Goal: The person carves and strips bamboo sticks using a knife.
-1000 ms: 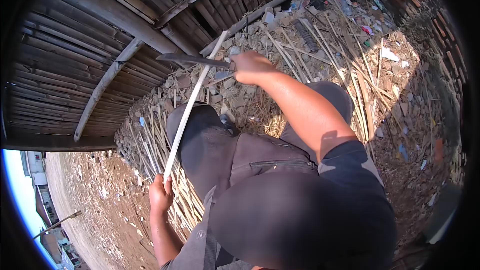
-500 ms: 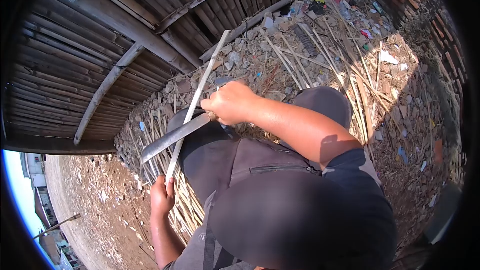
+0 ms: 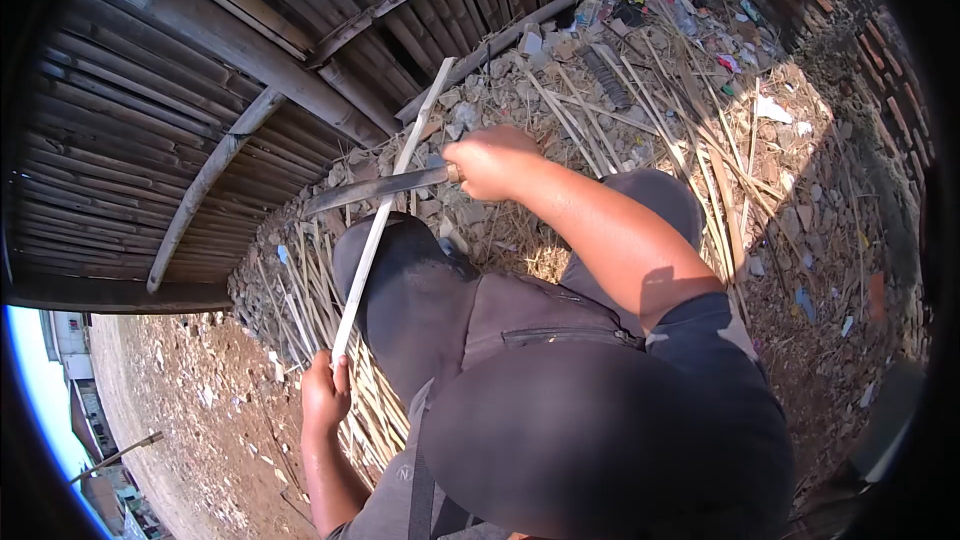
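My left hand (image 3: 325, 395) is closed round the lower end of a long pale bamboo strip (image 3: 362, 275), which slants up and to the right past my knee. In my right hand (image 3: 492, 162) is the handle of a machete (image 3: 380, 189), held in a closed grip. Its blade points left and crosses the strip at about mid-length; whether the two touch is hard to tell. Beside my left hand and under the strip lies a bundle of thin bamboo strips (image 3: 375, 405).
A slatted bamboo wall (image 3: 130, 140) rises at the upper left. Rubble (image 3: 465, 115) covers the ground ahead, with more bamboo strips (image 3: 715, 190) and litter (image 3: 630, 0) on it. A brick wall (image 3: 890, 70) runs along the right.
The machete first moved down along the strip towards my left hand, then back up partway with my right hand. My left hand and the strip have hardly moved.
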{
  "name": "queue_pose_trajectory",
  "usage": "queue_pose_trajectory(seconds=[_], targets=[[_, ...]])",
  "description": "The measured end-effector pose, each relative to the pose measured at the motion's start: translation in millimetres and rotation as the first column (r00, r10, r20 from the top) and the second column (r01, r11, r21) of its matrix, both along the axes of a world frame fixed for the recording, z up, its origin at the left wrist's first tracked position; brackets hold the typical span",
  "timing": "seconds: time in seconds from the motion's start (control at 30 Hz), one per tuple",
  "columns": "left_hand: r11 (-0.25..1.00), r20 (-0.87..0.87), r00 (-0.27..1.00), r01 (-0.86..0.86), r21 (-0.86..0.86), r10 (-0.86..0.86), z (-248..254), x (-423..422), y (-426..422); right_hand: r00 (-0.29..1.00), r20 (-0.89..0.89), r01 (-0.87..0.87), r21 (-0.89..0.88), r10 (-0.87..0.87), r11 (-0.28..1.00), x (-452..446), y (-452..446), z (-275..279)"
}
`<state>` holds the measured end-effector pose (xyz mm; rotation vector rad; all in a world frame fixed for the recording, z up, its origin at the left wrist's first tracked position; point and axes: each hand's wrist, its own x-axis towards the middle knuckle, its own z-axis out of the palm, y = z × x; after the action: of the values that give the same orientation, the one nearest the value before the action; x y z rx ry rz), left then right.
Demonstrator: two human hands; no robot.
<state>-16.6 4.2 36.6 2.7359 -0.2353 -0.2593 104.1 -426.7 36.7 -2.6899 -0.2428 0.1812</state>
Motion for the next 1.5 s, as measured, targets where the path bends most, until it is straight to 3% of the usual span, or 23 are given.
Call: queue_pose_trajectory(seconds=[0.1, 0.17, 0.23, 0.27, 0.3, 0.37, 0.47, 0.57, 0.7, 0.8, 0.9, 0.97, 1.0, 1.07, 1.13, 1.23, 1.27, 1.3, 1.37, 1.5], targets=[[1.0, 0.006, 1.0, 0.0, 0.007, 0.0, 1.8, 0.9, 1.2, 0.941, 0.233, -0.245, -0.029, 0.245, 0.969, -7.9, 33.6, -15.2], [0.999, 0.014, 1.0, 0.016, 0.033, -0.016, 3.2, 2.5, 4.1, 0.885, 0.294, -0.347, -0.099, 0.361, 0.932, -11.7, 42.6, -14.2], [0.997, 0.026, 0.999, 0.03, 0.075, -0.033, 6.3, -4.8, 11.1, 0.953, 0.237, -0.194, 0.003, 0.188, 0.981, 6.4, 12.9, -30.6], [0.996, 0.007, 1.0, 0.023, 0.09, -0.024, 8.9, -12.5, 15.3, 0.995, -0.026, 0.097, 0.072, -0.095, 0.993, 27.4, -10.2, -36.9], [0.995, 0.011, 1.0, 0.022, 0.094, -0.023, 9.3, -10.8, 16.0, 0.905, -0.18, 0.41, 0.118, -0.386, 0.905, 41.1, -34.8, -49.5], [0.993, 0.019, 1.0, 0.014, 0.114, -0.016, 15.8, -7.1, 21.0, 0.826, -0.12, 0.56, 0.082, -0.55, 0.824, 42.8, -74.0, -58.0], [0.998, 0.019, 1.0, -0.02, 0.054, 0.019, 11.5, -8.1, 18.0, 0.833, -0.092, 0.553, 0.11, -0.545, 0.826, 43.0, -75.4, -69.6], [1.0, 0.043, 0.999, 0.001, 0.016, -0.001, 0.9, -13.0, 22.1, 0.82, -0.167, 0.572, 0.277, -0.547, 0.772, 32.6, -56.3, -40.5], [0.999, 0.04, 0.999, -0.033, -0.012, 0.034, -0.5, -11.9, 19.9, 0.765, -0.1, 0.613, 0.415, -0.636, 0.673, 47.3, -49.3, -53.4], [0.998, 0.021, 0.999, -0.04, -0.04, 0.04, 3.6, -13.2, 21.4, 0.782, -0.043, 0.541, 0.544, -0.622, 0.641, 43.3, -42.3, -45.1], [0.986, -0.046, 0.999, -0.026, -0.165, 0.018, 3.7, -11.1, 21.7, 0.881, -0.087, 0.454, 0.433, -0.465, 0.779, 14.0, -10.6, 0.8], [0.947, -0.127, 0.992, -0.023, -0.321, -0.019, -8.8, -7.2, 31.2, 0.979, 0.066, 0.157, 0.349, -0.191, 0.924, 8.8, 7.7, -6.8], [0.908, -0.253, 0.967, -0.114, -0.404, 0.009, -8.3, -7.0, 27.7, 0.984, 0.171, -0.005, 0.308, -0.05, 0.951, 5.0, 17.4, -11.3], [0.797, -0.497, 0.868, -0.314, -0.515, 0.021, -5.9, -5.0, 17.5, 0.936, 0.295, -0.259, 0.22, 0.189, 0.94, -7.5, 35.5, -10.9], [0.764, -0.531, 0.847, -0.337, -0.549, -0.008, -11.9, -2.7, 23.3, 0.891, 0.296, -0.405, 0.178, 0.343, 0.897, -19.2, 44.3, 0.8], [0.761, -0.557, 0.831, -0.348, -0.547, -0.02, -14.6, -1.9, 37.4, 0.97, 0.097, -0.239, 0.227, 0.222, 0.944, 11.2, 18.5, -33.5], [0.756, -0.546, 0.838, -0.345, -0.556, -0.019, -18.0, -2.5, 43.6, 0.999, -0.041, 0.041, 0.27, -0.031, 0.962, 20.8, 2.8, -40.7], [0.801, -0.515, 0.857, -0.314, -0.51, 0.008, -12.1, -0.7, 39.9, 0.944, -0.175, 0.321, 0.274, -0.282, 0.907, 31.6, -16.1, -45.5], [0.878, -0.448, 0.892, -0.265, -0.398, 0.065, 8.1, -0.9, 31.6, 0.898, -0.152, 0.439, 0.228, -0.413, 0.869, 46.1, -45.0, -62.3], [0.822, -0.532, 0.844, -0.347, -0.451, 0.065, 6.3, 1.3, 33.0, 0.931, -0.166, 0.357, 0.249, -0.324, 0.9, 20.5, -36.7, -18.0]])
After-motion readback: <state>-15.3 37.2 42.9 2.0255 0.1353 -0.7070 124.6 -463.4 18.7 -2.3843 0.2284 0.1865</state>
